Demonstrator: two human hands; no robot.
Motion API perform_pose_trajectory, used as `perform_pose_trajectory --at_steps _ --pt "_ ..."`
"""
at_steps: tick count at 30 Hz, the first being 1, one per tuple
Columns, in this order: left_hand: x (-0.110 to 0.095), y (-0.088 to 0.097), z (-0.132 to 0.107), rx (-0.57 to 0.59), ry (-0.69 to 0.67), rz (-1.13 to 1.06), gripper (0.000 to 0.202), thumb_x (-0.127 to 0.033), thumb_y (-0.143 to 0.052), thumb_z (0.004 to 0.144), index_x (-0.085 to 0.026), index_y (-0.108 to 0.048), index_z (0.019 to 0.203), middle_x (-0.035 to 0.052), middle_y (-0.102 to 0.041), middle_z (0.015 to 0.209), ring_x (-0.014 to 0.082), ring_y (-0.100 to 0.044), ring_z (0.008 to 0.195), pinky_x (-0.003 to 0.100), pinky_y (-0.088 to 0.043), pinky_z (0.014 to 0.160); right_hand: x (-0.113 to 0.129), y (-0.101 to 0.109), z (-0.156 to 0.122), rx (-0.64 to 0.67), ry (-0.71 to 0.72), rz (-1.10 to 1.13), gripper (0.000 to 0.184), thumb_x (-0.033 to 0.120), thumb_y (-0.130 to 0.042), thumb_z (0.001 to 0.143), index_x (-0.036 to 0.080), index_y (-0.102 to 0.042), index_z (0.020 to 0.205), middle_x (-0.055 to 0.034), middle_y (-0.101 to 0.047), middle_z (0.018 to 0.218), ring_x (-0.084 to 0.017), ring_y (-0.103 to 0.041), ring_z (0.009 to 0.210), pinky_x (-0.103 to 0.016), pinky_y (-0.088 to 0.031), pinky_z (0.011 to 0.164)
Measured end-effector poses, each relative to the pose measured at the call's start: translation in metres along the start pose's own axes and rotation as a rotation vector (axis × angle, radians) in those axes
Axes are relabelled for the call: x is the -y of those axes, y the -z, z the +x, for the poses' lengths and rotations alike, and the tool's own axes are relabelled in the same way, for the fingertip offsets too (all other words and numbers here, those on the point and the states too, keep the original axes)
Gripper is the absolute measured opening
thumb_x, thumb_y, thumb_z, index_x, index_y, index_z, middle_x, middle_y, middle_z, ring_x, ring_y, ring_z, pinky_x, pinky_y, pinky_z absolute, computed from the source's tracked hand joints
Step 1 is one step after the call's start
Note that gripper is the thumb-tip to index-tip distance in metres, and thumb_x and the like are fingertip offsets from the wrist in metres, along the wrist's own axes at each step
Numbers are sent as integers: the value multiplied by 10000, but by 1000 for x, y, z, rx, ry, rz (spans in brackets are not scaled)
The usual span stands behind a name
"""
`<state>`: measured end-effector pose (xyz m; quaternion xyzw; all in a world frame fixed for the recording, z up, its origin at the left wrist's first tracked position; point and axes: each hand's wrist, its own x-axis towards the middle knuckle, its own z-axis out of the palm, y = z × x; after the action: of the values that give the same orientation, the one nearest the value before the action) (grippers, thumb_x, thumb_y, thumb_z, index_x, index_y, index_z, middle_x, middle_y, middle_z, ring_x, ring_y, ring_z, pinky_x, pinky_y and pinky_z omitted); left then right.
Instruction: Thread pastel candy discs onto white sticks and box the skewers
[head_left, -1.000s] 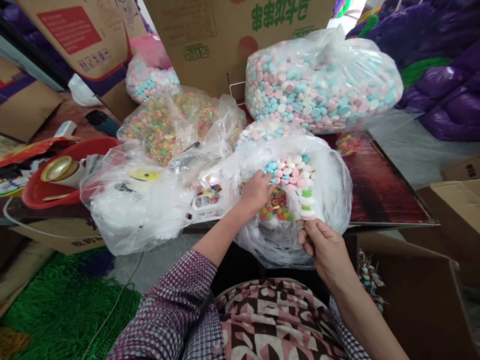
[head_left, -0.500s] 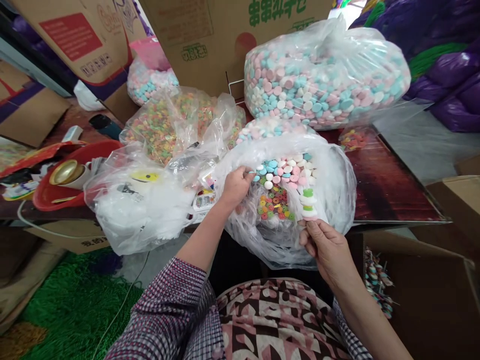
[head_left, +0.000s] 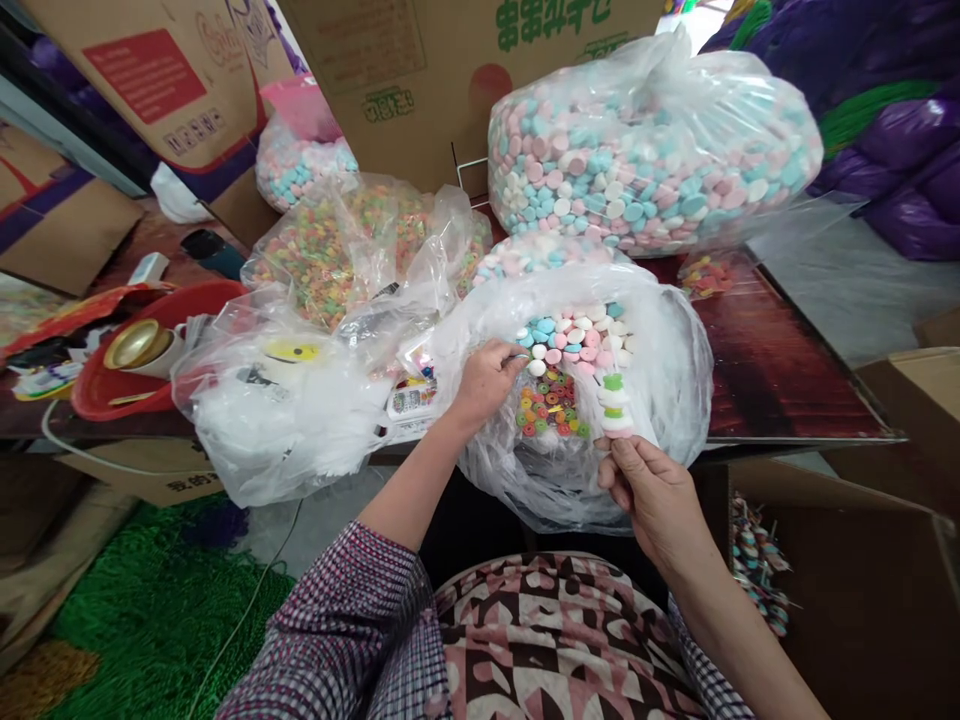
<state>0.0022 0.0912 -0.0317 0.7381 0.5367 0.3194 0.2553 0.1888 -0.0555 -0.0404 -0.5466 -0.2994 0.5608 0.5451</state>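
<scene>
An open clear plastic bag [head_left: 675, 380] lies in front of me with pastel round candies [head_left: 577, 335] and small coloured ring candies [head_left: 551, 405] inside. My left hand [head_left: 487, 378] reaches into the bag with its fingers pinched at the edge of the pastel candies; what it grips is too small to name. My right hand [head_left: 651, 492] is closed on the lower end of a short stick of stacked candies [head_left: 615, 405], white and pink with a green one on top, held upright at the bag's near rim.
A large tied bag of pastel candies [head_left: 645, 150] sits behind on the dark table [head_left: 787, 380]. Bags of ring candies [head_left: 330, 250], a crumpled clear bag [head_left: 277, 400], a red basin with tape [head_left: 142, 350], cardboard boxes [head_left: 420, 70] and a box of finished sticks [head_left: 757, 565] surround me.
My left hand drew back from among the ring candies to the bag's left side, then settled at the pastel candies' edge. The right hand kept the candy stick nearly still.
</scene>
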Motion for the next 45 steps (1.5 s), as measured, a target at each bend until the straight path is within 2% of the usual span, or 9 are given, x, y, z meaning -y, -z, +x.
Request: perform_pose_trajectory --at_steps 6,14,21,24,27,31,36,41,45 --pt "-5 -20 5 60 24 91 182 -183 -621 882 -166 -728 1028 65 -703 970 195 -642 896 321 -486 861 3 -2 -2 -6 -10 4 393 559 -732 770 172 -664 778 18 -572 534 -62 -350 408 -227 -204 410" --pt "-2 -24 -8 62 -185 316 88 -167 -619 870 -185 -668 941 85 -661 1028 236 -591 1033 373 -451 949 7 -2 1 -14 34 30 373 533 -754 748 171 -668 768 13 -582 558 -64 -349 415 -227 -195 398" --pt "-15 -12 -12 -67 40 -27 63 -220 -613 850 -190 -654 888 -3 -658 789 138 -598 721 270 -478 729 32 -13 30 -13 84 -8 366 486 -813 664 176 -645 763 20 -602 611 -36 -260 391 -229 -124 393" --pt "-11 -8 -15 -42 45 9 79 -198 -617 839 -194 -675 892 2 -672 805 146 -605 740 279 -479 747 38 -17 48 -49 131 -78 366 506 -782 682 176 -647 768 17 -599 616 -41 -243 397 -239 -123 399" --pt "-3 -7 -16 30 -9 141 84 -173 -629 848 -195 -697 892 36 -688 893 185 -628 867 311 -483 825 42 -19 67 -97 220 -240 343 510 -729 726 174 -668 754 17 -587 617 -60 -275 434 -247 -187 430" --pt "5 -5 -19 41 -69 260 119 -216 -616 887 -194 -714 952 72 -675 968 223 -623 973 334 -479 877 41 -24 91 -70 402 -557 276 443 -641 802 178 -701 752 15 -578 631 -117 -441 575 -256 -321 560" --pt "5 -4 -27 52 -76 251 170 -207 -591 898 -200 -707 1022 76 -696 987 229 -625 982 347 -478 892 31 -41 104 -84 433 -1025 300 384 -525 891 188 -703 750 -30 -624 641 -181 -525 658 -283 -322 602" --pt "4 -3 -29 -29 28 -27 133 -186 -607 869 -202 -714 946 41 -720 941 192 -645 917 315 -485 863 31 -61 107 -77 335 -1364 339 381 -481 937 192 -742 1042 -124 -744 904 -245 -628 802 -308 -359 658" --pt "3 -2 -29 -93 215 -411 112 -246 -613 854 -185 -683 917 14 -716 863 151 -631 790 281 -483 766 29 -65 108 -91 334 -1394 351 373 -470 944 171 -743 1035 -144 -739 913 -254 -627 816 -316 -357 658"
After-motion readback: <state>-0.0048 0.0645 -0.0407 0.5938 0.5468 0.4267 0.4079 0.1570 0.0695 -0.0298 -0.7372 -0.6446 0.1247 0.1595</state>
